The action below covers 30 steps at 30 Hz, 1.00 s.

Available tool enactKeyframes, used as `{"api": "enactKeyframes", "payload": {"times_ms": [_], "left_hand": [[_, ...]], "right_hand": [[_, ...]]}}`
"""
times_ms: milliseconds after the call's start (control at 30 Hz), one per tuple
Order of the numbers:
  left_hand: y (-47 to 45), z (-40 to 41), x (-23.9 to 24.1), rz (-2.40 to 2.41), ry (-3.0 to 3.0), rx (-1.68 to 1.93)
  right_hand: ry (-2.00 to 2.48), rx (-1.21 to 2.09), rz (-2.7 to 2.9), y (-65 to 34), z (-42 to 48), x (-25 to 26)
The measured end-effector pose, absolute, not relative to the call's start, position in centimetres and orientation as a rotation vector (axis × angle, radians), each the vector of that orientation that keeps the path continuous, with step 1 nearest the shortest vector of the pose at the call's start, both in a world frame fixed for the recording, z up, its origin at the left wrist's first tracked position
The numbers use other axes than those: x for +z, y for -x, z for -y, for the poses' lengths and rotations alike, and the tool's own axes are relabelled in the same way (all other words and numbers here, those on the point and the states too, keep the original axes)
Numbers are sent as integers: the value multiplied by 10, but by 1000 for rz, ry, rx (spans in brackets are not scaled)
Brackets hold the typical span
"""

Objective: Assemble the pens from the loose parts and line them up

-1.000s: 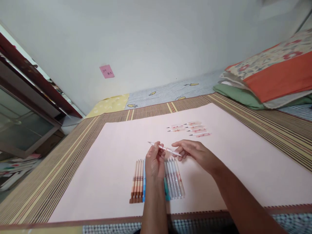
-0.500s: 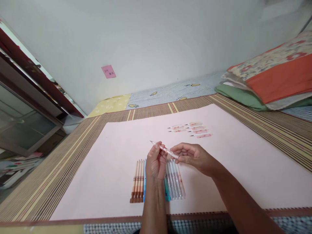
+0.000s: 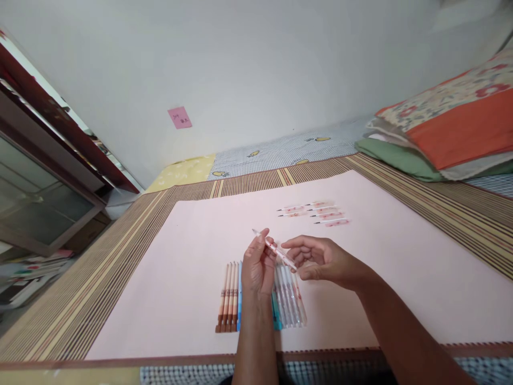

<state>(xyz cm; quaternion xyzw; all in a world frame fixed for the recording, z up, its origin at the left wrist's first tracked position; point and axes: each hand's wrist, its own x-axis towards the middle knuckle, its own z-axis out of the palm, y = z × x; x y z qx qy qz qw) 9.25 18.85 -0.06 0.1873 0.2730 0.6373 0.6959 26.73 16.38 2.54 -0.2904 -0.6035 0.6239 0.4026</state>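
Observation:
Between the thumb and fingers of my left hand (image 3: 256, 264) is a slim white pen (image 3: 281, 253) with reddish markings, slanting with its tip up to the left. My right hand (image 3: 326, 260) is beside the pen's lower end, thumb and fingers apart, and holds nothing. Below my hands lies a row of pens: several brown and cream pens (image 3: 228, 299) at the left, a blue pen (image 3: 239, 291) and a teal pen (image 3: 276, 310) partly hidden by my left arm, and several clear pens (image 3: 289, 299) at the right.
Farther back on the pink sheet (image 3: 192, 278) lie several white pens (image 3: 332, 216) with dark tips and pinkish marks. A striped mat (image 3: 132, 235) is under the sheet. Folded bedding (image 3: 460, 128) is stacked at the right, and a pink note (image 3: 180, 117) is on the wall.
My right hand's thumb and fingers have parted from the pen's lower end. My left hand keeps hold of the pen, which now slants more steeply.

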Motion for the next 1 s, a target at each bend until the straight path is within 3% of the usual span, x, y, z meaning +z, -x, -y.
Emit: {"api": "enactKeyframes", "payload": {"times_ms": [700, 1000], "left_hand": [[-96, -182, 6, -679, -688, 1326], [-101, -180, 2, -702, -813, 1269]], "right_hand": [[776, 1535, 1652, -272, -163, 26], [1060, 1341, 1473, -258, -165, 20]]}}
